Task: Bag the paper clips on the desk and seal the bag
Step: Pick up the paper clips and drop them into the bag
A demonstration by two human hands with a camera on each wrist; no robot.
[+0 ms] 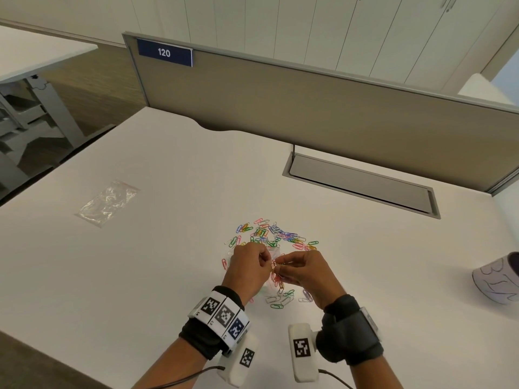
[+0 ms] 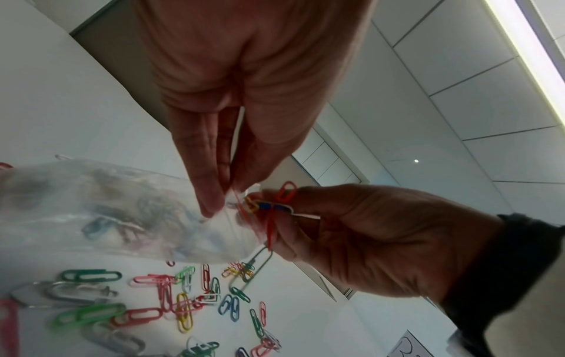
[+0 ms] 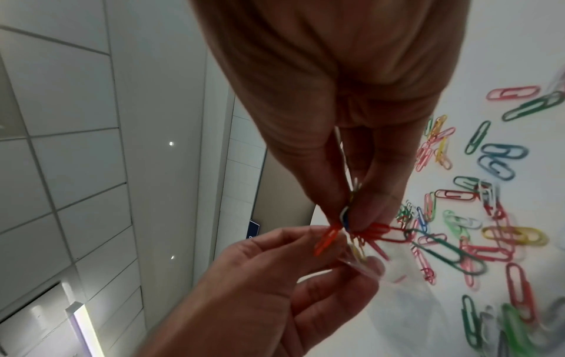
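Several coloured paper clips lie scattered on the white desk, just beyond and under both hands. My left hand pinches the mouth of a clear plastic bag, which hangs above the desk with some clips inside. In the left wrist view the left thumb and fingers grip the bag's top edge. My right hand pinches a small bunch of clips, red, blue and yellow, right at the bag's mouth. The right wrist view shows that bunch of clips between the right fingertips.
A second clear bag lies flat at the desk's far left. A pale patterned cup stands at the right edge. A grey cable hatch sits in the desk before the beige partition.
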